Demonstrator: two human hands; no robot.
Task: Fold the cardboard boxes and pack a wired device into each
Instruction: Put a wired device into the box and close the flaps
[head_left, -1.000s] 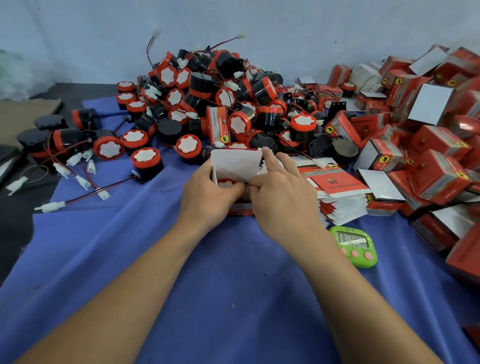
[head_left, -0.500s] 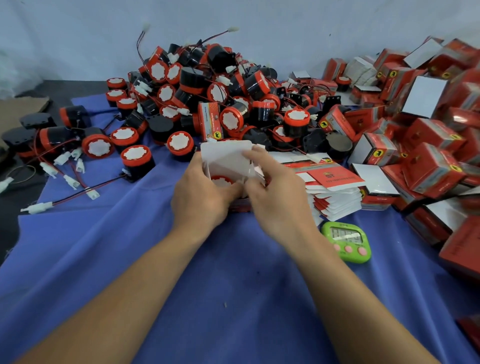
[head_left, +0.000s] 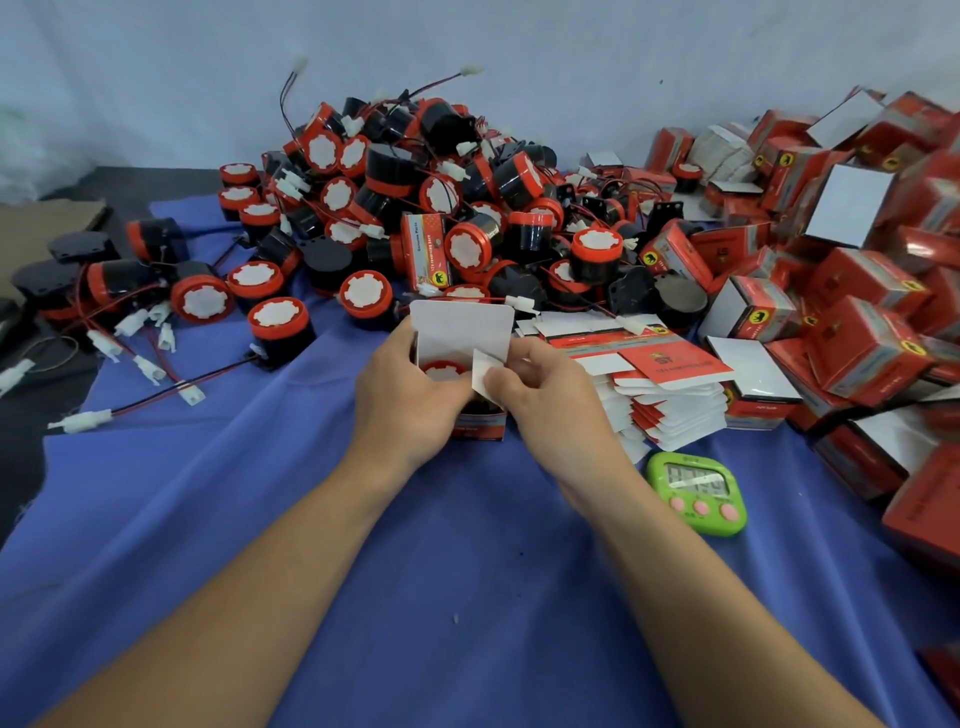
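We're over the blue cloth (head_left: 363, 545) spread across the tabletop, and both hands come together on one open box (head_left: 480, 428) standing upright on the cloth, dead centre. The left hand (head_left: 410, 400) wraps round the box's left side, fingers curled about it and thumb across the front. The right hand (head_left: 550, 400) pinches a small white side flap (head_left: 480, 375) between thumb and forefinger at the box's right edge. The flap looks tilted in over the opening, though the fingers cover its crease, so we can't be sure. Behind it the big lid flap (head_left: 460, 332) stands straight up, white inner face towards us.

Down inside the box sits the wired device (head_left: 441, 370). We catch its red rim and white face pointing up, and the wire is out of our sight.

Beyond the hands rises a heap of devices (head_left: 415, 208), black bodies and red caps, with wires and white plugs sticking out. A few loose devices (head_left: 280, 322) lie to the left on the cloth, their plugs trailing. Just beside the right hand is a stack of flat boxes (head_left: 670, 400), and to the right of that a pile of packed boxes (head_left: 857, 322), red with white ends. A green timer (head_left: 696, 491) lies on the cloth near the right forearm.
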